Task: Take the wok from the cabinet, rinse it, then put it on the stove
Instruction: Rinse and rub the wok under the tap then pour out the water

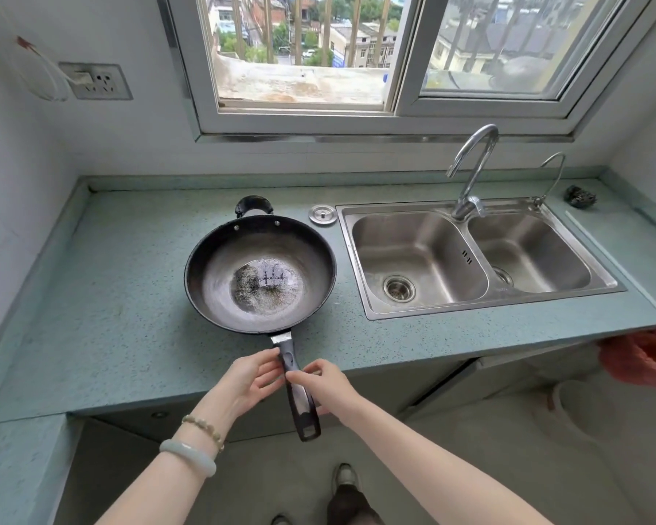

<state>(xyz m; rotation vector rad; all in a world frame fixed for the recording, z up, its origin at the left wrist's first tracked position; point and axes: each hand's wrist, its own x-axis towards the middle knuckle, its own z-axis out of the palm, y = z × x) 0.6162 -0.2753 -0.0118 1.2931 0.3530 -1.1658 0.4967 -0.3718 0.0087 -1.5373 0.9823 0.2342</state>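
Both my left hand and right hand pinch the wok handle at lower center; looks heavy, front-loaded, so I'd grip closer to the bowl.

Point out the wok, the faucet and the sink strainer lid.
wok (pixel 260 274), head view, inner bowl.
faucet (pixel 474 164), head view, curved neck.
sink strainer lid (pixel 322 214), head view, top face.

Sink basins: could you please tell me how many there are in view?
2. The left basin lies nearest the wok; the right basin lies beyond the faucet, toward the corner. None seems hidden.
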